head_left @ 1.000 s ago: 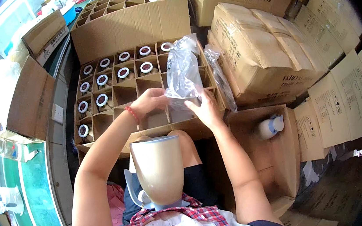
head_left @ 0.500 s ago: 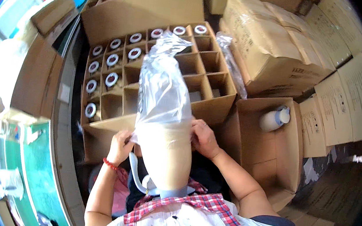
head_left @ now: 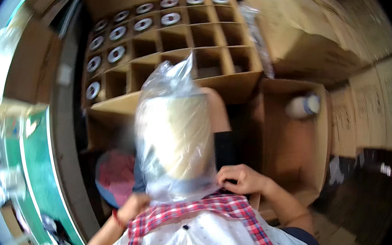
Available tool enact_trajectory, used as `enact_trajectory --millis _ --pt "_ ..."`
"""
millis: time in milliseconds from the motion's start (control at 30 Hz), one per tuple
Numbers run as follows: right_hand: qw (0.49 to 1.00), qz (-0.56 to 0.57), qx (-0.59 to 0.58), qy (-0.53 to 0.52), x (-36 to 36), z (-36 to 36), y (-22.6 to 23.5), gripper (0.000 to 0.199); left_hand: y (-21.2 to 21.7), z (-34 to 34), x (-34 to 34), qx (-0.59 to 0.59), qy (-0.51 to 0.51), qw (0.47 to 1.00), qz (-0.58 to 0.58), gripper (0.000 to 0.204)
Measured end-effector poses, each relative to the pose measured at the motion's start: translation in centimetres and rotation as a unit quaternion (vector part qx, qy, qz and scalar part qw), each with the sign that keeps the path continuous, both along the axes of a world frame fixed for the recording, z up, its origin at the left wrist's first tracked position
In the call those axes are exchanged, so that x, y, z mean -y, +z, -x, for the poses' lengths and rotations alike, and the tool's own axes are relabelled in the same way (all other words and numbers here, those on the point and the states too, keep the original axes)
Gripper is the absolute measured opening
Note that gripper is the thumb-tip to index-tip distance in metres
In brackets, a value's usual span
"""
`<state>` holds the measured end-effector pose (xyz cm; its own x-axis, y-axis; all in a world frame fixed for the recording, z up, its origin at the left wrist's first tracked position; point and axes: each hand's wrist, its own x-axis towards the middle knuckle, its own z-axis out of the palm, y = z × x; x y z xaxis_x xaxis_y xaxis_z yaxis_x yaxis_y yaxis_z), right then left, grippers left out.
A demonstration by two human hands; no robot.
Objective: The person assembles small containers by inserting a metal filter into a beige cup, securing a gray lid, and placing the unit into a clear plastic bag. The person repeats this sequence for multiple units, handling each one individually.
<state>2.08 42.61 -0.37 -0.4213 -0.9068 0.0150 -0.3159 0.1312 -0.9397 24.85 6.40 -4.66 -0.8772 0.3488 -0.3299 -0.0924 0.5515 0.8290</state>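
Note:
A large cream vacuum jug (head_left: 180,135) lies in front of my chest, its grey end toward me. A clear plastic bag (head_left: 174,79) covers it from the far end down to the near end, with a loose peak of film at the far end. My right hand (head_left: 242,178) is closed, fingers curled, pinching the bag's edge by the jug's near right side. At the near left, my left hand (head_left: 133,207) is closed at the bag's lower edge; its fingers are partly blurred. The jug's handle is not discernible under the film.
Beyond the jug stands a divided carton (head_left: 100,103), several cells holding items with white round tops. An open box (head_left: 288,156) at right contains a smaller cream jug (head_left: 298,106) with a blue-grey top. A wrapped bundle (head_left: 305,38) sits behind it. A green surface (head_left: 41,159) lies left.
Both hands have come down toward my chest, drawing the bag over the jug's near end. The handle, visible before, no longer shows. The whole view has shifted slightly.

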Motion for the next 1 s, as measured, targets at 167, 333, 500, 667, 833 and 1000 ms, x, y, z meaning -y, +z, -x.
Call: enact_trajectory --millis 167,333,500,667,833,1000 --pt "0.912 0.028 0.119 -0.391 -12.1 12.6 -8.8 0.031 11.4 7.1 -4.0 -0.118 0.201 0.968 0.093 0.040" --pt "0.671 -0.167 -0.159 -0.705 -37.8 24.8 -25.9 0.071 7.9 12.4 -4.2 -0.217 -0.150 0.862 0.432 0.030" --pt "0.541 -0.476 -0.054 -0.691 -39.4 31.4 -26.8 0.100 8.3 13.9 -5.7 -0.112 -0.176 0.862 0.463 0.036" --pt "0.446 -0.635 -0.009 -0.631 -40.4 33.8 -27.3 0.109 8.6 18.0 -6.3 -0.034 -0.144 0.882 0.447 0.048" --pt "0.544 -0.548 -0.121 -0.623 -40.2 30.0 -28.5 0.098 6.3 16.2 -4.1 -0.077 -0.223 0.849 0.473 0.028" --pt "0.840 -0.282 -0.144 -0.439 -36.2 23.7 -27.1 0.082 13.1 13.9 -2.1 -0.221 0.048 0.914 0.337 0.025"
